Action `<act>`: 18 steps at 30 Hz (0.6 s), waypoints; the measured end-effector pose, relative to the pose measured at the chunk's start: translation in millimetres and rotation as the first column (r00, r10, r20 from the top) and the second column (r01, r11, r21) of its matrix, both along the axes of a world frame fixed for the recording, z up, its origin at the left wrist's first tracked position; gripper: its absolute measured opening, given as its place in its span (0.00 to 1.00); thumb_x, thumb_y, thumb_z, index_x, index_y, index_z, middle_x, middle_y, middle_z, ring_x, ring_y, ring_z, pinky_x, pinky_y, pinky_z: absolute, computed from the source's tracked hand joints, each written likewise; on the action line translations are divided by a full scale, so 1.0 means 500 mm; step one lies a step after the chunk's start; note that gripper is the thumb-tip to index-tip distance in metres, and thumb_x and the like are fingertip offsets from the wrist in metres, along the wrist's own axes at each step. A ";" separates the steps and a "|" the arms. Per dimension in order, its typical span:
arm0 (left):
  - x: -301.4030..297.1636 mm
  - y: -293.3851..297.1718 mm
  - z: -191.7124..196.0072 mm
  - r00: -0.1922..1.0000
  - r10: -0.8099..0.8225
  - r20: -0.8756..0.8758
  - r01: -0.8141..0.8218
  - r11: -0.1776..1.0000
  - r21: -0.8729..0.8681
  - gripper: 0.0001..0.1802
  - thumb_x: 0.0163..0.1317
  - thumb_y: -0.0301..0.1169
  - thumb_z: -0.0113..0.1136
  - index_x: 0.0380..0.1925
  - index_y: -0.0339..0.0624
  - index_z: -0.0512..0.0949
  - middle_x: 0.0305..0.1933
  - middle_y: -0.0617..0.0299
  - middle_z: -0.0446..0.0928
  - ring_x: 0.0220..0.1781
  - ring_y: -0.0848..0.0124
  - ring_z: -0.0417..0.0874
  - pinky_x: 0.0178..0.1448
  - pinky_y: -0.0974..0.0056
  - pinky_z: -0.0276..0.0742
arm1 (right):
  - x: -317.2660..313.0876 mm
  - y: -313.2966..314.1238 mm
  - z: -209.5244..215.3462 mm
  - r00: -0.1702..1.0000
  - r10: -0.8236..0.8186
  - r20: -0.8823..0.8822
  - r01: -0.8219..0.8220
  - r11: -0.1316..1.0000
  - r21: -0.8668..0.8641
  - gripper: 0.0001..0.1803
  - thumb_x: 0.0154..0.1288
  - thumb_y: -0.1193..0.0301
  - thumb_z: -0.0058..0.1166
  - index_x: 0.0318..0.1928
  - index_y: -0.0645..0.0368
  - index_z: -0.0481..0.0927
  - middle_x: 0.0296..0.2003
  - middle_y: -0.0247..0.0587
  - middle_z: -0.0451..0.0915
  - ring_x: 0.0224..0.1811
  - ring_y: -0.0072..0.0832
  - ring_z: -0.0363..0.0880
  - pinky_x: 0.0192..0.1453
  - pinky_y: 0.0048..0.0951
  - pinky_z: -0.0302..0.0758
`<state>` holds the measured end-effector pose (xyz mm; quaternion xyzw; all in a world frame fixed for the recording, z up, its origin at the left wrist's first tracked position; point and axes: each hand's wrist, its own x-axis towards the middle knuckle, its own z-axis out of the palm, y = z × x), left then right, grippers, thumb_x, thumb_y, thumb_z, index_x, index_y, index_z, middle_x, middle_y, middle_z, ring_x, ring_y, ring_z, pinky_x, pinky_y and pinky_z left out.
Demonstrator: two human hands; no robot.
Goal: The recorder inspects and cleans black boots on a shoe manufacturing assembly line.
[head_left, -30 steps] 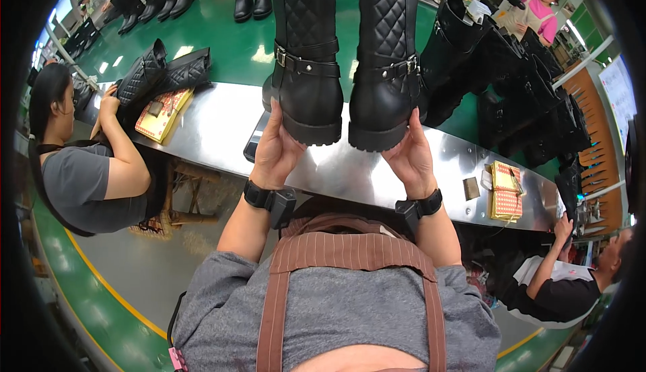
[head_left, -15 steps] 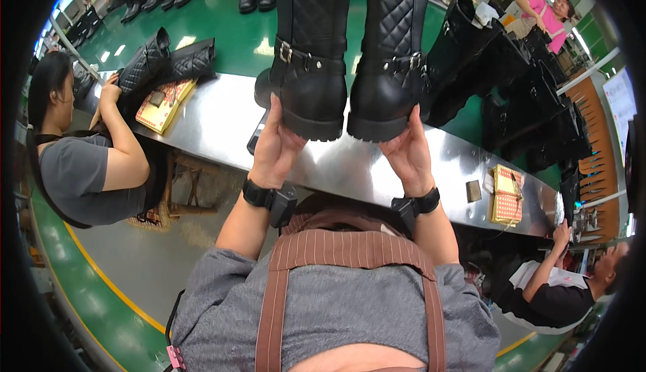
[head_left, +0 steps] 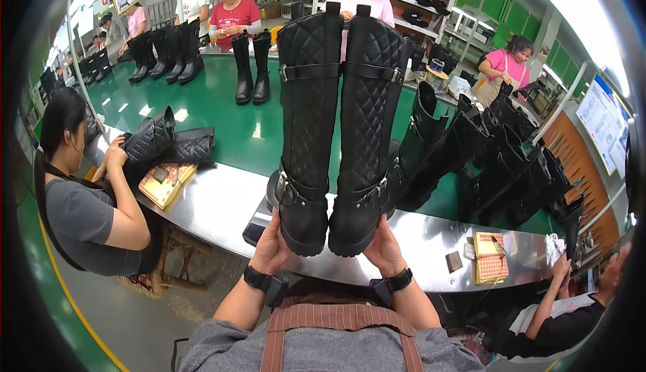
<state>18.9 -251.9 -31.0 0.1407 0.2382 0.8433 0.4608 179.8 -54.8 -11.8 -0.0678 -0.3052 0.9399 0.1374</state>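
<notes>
Two tall black quilted boots with buckled straps stand upright side by side in front of me, their heels toward me. My left hand (head_left: 270, 247) grips the lower foot of the left boot (head_left: 306, 129), thumb up along its outer side. My right hand (head_left: 386, 249) holds the right boot (head_left: 367, 129) the same way, at its outer side near the sole. Both soles are at the near edge of the metal bench top (head_left: 229, 210); whether they touch it I cannot tell. Fingers under the boots are partly hidden.
A green table surface (head_left: 222, 129) lies beyond the bench, with many black boots (head_left: 498, 170) at right and another pair (head_left: 252, 69) farther back. A patterned pad (head_left: 490, 257) lies at right. Co-workers sit close on both sides; one at left handles a quilted boot (head_left: 151, 136).
My view has tilted up, so the boots' full shafts and the people across the table now show. The boots appear lower in the picture and remain in both hands.
</notes>
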 end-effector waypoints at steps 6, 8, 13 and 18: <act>0.019 0.031 0.016 0.900 -0.397 0.177 0.292 0.854 0.431 0.33 0.72 0.53 0.37 0.66 0.43 0.63 0.66 0.54 0.69 0.65 0.59 0.72 0.70 0.53 0.66 | 0.029 -0.001 -0.035 0.940 -0.219 0.260 -0.030 0.710 0.703 0.54 0.56 0.51 0.66 0.71 0.65 0.49 0.65 0.50 0.62 0.67 0.38 0.62 0.69 0.40 0.59; 0.011 0.051 -0.003 0.868 -0.430 0.247 0.285 0.840 0.461 0.31 0.71 0.50 0.38 0.65 0.42 0.66 0.64 0.51 0.71 0.63 0.58 0.74 0.70 0.52 0.67 | 0.053 0.013 -0.053 0.819 -0.569 -0.071 0.239 0.226 0.944 0.63 0.45 0.52 0.74 0.72 0.65 0.47 0.69 0.51 0.54 0.71 0.41 0.55 0.71 0.40 0.56; 0.031 0.101 -0.029 0.645 -0.717 0.263 0.532 0.669 0.520 0.25 0.73 0.41 0.37 0.62 0.36 0.67 0.61 0.49 0.73 0.61 0.60 0.76 0.71 0.55 0.66 | 0.102 0.083 0.086 0.923 -0.345 -0.171 0.329 0.476 0.816 0.44 0.51 0.69 0.70 0.66 0.62 0.60 0.72 0.46 0.51 0.73 0.38 0.55 0.73 0.38 0.54; 0.083 0.136 0.016 0.787 -0.584 -0.196 0.616 0.731 0.294 0.20 0.71 0.27 0.47 0.62 0.35 0.66 0.61 0.53 0.73 0.61 0.69 0.76 0.65 0.65 0.73 | 0.178 0.072 0.145 0.968 0.075 -0.239 0.181 0.450 0.875 0.22 0.43 0.64 0.77 0.39 0.55 0.82 0.75 0.48 0.42 0.77 0.48 0.42 0.75 0.55 0.47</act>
